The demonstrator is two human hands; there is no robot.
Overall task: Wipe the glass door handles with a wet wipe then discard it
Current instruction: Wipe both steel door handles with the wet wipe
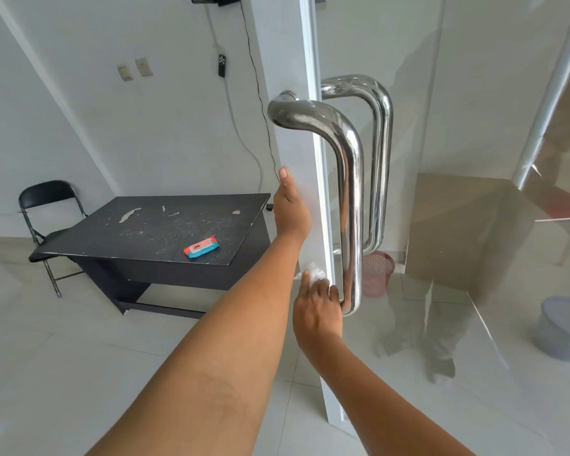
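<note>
The right hand (316, 311) covers wet wipe (315, 270) (mostly).

Curved steel tube handle (349, 192) before clear glass door (474, 93), twin steel handle (380, 159) behind, 2 o'clock. Black rectangular table (129, 232) at 9 o'clock, red-teal wipe pack (200, 247) on it, black folding chair (46, 205) beyond. Pink mesh wastebasket (377, 274) behind glass, 5 o'clock.

Crumpled white wet wipe (315, 272) bunches from your right hand (316, 311) as it grips it, at the foot of the upright chrome handle (352, 199) — its twin (380, 166) behind.
</note>
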